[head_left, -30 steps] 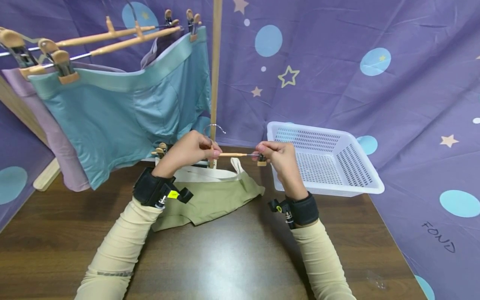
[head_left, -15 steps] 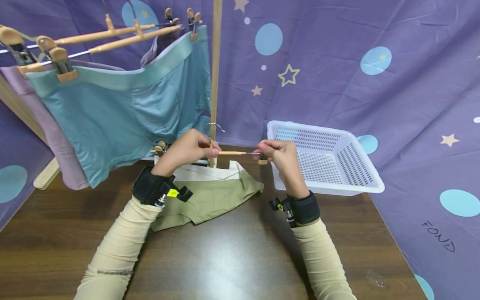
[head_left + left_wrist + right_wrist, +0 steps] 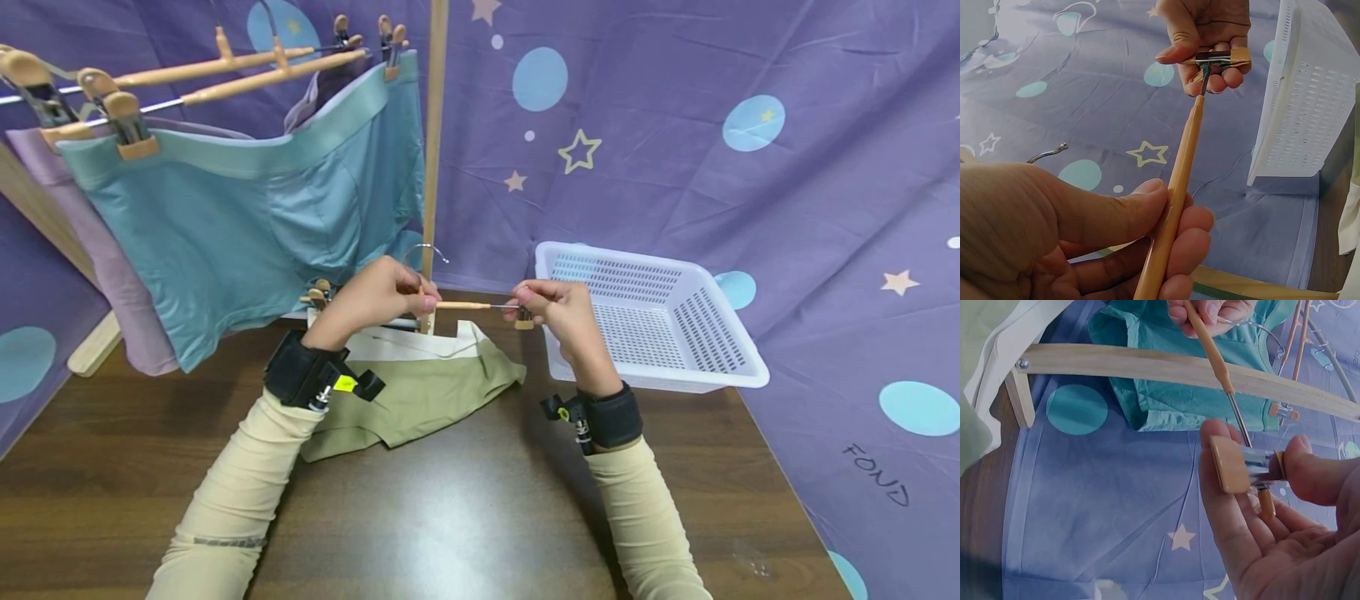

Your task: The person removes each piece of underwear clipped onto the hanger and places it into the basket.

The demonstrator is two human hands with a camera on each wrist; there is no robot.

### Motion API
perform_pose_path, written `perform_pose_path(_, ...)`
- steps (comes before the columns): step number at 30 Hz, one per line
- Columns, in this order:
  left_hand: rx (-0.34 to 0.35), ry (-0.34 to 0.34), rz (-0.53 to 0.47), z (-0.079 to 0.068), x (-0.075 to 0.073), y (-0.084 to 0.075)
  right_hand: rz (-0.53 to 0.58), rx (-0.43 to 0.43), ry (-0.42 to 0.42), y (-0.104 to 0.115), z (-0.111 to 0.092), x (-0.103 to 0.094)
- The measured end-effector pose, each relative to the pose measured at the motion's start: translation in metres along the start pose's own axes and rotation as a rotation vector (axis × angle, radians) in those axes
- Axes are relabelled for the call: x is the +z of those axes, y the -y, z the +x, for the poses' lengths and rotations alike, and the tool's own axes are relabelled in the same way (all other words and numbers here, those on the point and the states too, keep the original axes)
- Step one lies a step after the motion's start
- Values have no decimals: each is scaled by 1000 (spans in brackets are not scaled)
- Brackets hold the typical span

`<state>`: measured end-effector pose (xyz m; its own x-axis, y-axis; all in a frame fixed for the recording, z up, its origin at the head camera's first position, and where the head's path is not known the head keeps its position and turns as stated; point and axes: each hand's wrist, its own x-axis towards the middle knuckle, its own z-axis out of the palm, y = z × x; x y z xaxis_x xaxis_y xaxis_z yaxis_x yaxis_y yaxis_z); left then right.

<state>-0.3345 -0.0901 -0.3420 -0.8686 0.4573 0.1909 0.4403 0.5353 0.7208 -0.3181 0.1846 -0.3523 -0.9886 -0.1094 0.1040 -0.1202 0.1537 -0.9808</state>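
Note:
My left hand (image 3: 375, 293) grips the orange-tan bar of a clip hanger (image 3: 467, 306), thumb on one side and fingers curled round the other in the left wrist view. At the hanger's right end, my right hand (image 3: 564, 321) pinches a clip (image 3: 1230, 465) between thumb and fingers. The hanger's metal hook (image 3: 435, 247) points up behind my left hand, and its left clip (image 3: 320, 294) shows past that wrist. Below the hanger, olive-green shorts (image 3: 420, 396) with a white waistband lie on the table, apart from the right clip.
Teal shorts (image 3: 225, 217) and lilac shorts (image 3: 142, 325) hang from clip hangers at the left. A wooden rack post (image 3: 433, 150) stands behind my left hand. Right of my right hand sits a white perforated basket (image 3: 675, 379) on the brown wooden table (image 3: 450, 517).
The raised loop at the right end of the white waistband has dropped into a flatter fold. Both hands keep nearly the same places on the hanger.

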Motion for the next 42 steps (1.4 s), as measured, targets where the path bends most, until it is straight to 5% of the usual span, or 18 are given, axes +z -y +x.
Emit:
perform_pose_path(28, 5, 20, 51, 0, 5, -5, -160, 10, 84, 5, 1, -10)
perform_pose_path(42, -69, 195, 131, -2, -4, -24, -209, -14, 121, 6, 1, -15)
